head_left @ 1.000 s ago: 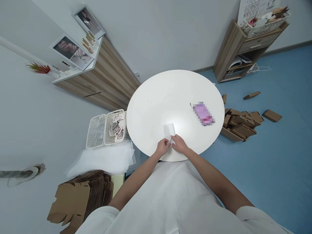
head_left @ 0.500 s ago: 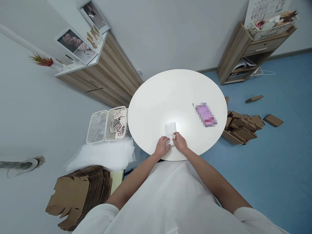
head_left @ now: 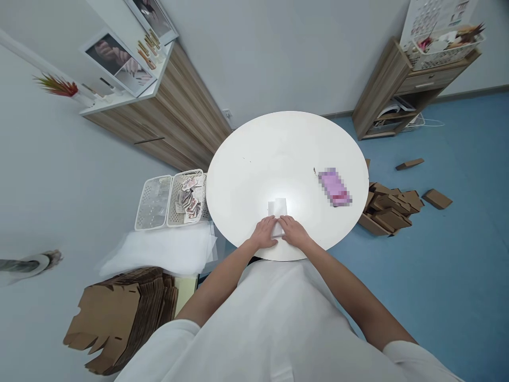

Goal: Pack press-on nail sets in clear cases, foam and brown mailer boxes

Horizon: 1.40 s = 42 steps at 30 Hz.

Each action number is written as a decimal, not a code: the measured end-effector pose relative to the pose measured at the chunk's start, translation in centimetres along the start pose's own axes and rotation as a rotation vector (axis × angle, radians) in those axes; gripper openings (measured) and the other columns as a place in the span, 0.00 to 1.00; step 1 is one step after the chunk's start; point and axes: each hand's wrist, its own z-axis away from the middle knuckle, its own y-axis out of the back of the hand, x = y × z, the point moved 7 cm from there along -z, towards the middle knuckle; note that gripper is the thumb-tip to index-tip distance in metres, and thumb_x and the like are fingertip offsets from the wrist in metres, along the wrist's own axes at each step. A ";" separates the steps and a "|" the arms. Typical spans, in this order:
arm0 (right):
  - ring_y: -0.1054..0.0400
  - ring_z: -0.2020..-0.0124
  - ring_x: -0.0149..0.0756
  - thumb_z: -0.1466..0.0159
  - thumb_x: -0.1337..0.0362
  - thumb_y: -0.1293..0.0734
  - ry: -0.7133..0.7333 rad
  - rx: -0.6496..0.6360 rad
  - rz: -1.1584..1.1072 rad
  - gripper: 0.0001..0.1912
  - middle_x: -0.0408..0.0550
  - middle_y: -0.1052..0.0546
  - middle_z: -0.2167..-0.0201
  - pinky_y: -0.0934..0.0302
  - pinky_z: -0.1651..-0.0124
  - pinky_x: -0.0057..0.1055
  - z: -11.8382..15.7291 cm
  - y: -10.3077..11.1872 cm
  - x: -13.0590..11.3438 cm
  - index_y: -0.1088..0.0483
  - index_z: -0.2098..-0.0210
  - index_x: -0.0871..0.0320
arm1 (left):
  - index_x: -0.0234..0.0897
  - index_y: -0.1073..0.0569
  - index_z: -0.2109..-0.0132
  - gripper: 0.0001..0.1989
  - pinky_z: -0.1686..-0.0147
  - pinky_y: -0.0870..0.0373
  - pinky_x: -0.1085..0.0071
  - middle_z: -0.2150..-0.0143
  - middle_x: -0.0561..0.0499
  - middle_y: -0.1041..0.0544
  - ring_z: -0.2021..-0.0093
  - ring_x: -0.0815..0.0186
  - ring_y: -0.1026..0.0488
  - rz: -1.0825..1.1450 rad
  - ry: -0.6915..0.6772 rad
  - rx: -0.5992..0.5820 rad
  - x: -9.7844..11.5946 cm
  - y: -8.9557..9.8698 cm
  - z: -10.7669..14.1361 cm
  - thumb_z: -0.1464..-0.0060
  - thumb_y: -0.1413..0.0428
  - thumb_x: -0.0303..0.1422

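A small folded white sheet (head_left: 280,207) lies near the front edge of the round white table (head_left: 254,138). One strip of it overlaps another, so its left and right parts show as separate layers. On its left side rests my left hand (head_left: 264,232), with fingers stretched forward and lying flat. From the right, my right hand (head_left: 293,231) lies on the same sheet, also with outstretched fingers and the thumb toward the middle. The sheet's lower part shows between the two hands. Whether anything is inside the fold is hidden.
A blurred purple item (head_left: 335,187) is on the table's right side. To the left are white baskets (head_left: 186,199) with cards, white sheets (head_left: 163,249) and stacked flat cardboard (head_left: 107,313). Small cardboard boxes (head_left: 392,209) lie heaped on the floor at right.
Both hands have gone from bent fingers pinching at the sheet to flatter fingers on top of it. The sheet now shows a folded-over strip. The view has shifted slightly.
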 end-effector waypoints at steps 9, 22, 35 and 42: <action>0.39 0.59 0.38 0.48 0.66 0.37 -0.122 -0.099 -0.291 0.16 0.49 0.32 0.61 0.43 0.59 0.31 1.1 0.4 0.3 0.36 0.59 0.58 | 0.41 0.32 0.55 0.19 0.52 0.39 0.63 0.56 0.49 0.31 0.54 0.60 0.35 0.288 0.070 0.049 -0.7 -0.7 1.0 0.59 0.48 0.27; 0.36 0.64 0.38 0.43 0.60 0.41 -0.565 0.019 -0.322 0.21 0.49 0.30 0.64 0.43 0.65 0.30 -1.1 0.4 3.7 0.43 0.51 0.59 | 0.37 0.34 0.57 0.13 0.65 0.34 0.70 0.65 0.50 0.28 0.69 0.69 0.31 0.686 0.558 0.328 -4.7 -0.7 0.0 0.52 0.46 0.32; 0.35 0.63 0.35 0.44 0.51 0.43 -0.680 0.148 -0.502 0.31 0.53 0.36 0.52 0.40 0.62 0.32 1.2 0.7 4.5 0.48 0.44 0.57 | 0.37 0.34 0.49 0.20 0.59 0.35 0.70 0.57 0.46 0.30 0.63 0.67 0.32 0.624 0.668 0.333 -4.5 -0.7 1.4 0.49 0.48 0.36; 0.33 0.68 0.34 0.43 0.56 0.43 -0.684 0.123 -0.493 0.19 0.51 0.31 0.55 0.41 0.61 0.34 1.1 0.7 3.3 0.38 0.54 0.56 | 0.39 0.41 0.43 0.26 0.58 0.34 0.67 0.53 0.45 0.33 0.64 0.68 0.31 0.771 0.558 0.288 -3.9 -2.0 1.9 0.49 0.48 0.34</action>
